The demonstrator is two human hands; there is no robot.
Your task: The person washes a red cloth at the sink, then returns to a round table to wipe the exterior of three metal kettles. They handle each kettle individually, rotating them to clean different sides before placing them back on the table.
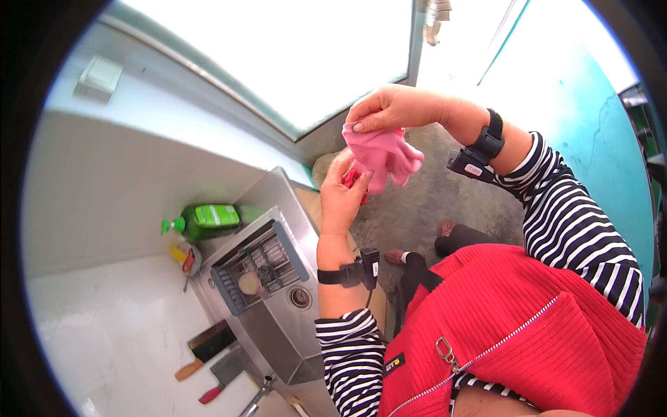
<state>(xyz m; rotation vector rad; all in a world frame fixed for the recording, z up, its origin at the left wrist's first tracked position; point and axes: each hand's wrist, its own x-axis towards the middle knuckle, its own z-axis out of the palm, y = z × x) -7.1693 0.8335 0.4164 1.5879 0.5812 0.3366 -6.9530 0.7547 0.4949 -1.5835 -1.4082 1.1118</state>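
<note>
A pink cloth [383, 156], limp and folded, hangs between my two hands in front of the window. My right hand [383, 109] pinches its top edge between thumb and fingers. Lower down, my left hand [344, 187] grips the cloth's side together with a crumpled red cloth [358, 183], most of which is hidden by the fingers. Whether the red piece is joined to the pink one, I cannot tell. Both wrists carry black straps with small devices.
Left of my hands is a stainless steel sink [292, 326] with a drying rack [237, 299]. A green pump bottle [211, 219] lies above it in view. Two cleavers [212, 341] rest on the white counter [120, 333]. A large window [292, 52] is ahead; concrete floor [437, 182] shows below.
</note>
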